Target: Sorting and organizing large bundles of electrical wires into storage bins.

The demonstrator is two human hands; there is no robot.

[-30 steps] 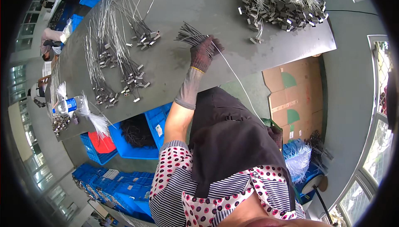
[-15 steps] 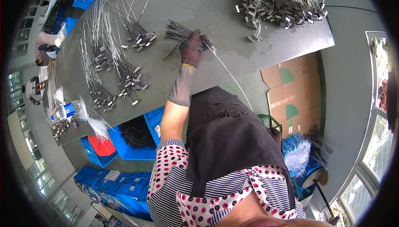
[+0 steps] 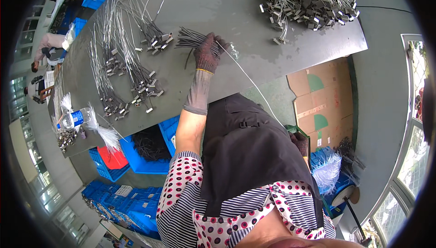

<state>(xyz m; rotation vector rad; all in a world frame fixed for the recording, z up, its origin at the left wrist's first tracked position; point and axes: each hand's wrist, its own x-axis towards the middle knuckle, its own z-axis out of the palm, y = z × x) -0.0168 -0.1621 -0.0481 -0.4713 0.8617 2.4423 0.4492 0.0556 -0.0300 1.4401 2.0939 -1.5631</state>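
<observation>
Dark strands (image 3: 190, 39) partly hidden inside left grip (image 3: 208, 53)

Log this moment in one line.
left hand: holding dark strand bundle | right hand: beside black apron, grip unclear | pale strand: slanting from left hand toward right | grey table: block-tipped wires

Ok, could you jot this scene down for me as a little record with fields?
Left hand: the gloved left hand grips a bundle of dark strands
Right hand: the gloved right hand is beside the apron; its hold is unclear
Pale strand: the pale strand slants from the left hand toward the right side
Table left: wire bunches with small blocky ends; a plastic bottle
Table far right: a larger wire pile
</observation>
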